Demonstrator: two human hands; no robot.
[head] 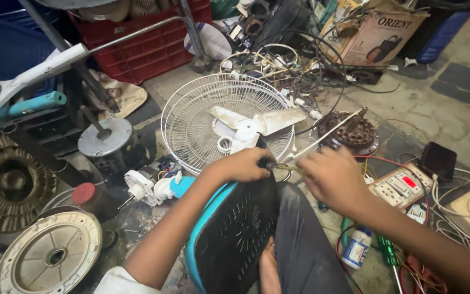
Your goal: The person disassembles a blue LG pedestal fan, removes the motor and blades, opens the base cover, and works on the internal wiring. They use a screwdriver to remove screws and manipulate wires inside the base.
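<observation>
Head view: the left hand [243, 164] is closed round a dark-handled tool [265, 161] at the top edge of the black-and-teal fan housing [235, 228] in the lap. The right hand [333, 179] pinches thin wires [292, 166] — a slip of the tool could nick them. At 12 o'clock the white fan guard [191, 117] crowds in; the switchboard [401, 188] at 3 o'clock hems in the right hand.

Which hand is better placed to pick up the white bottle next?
Probably the right hand: the white bottle stands just below that forearm. The left hand grips a tool on the black fan housing.
</observation>
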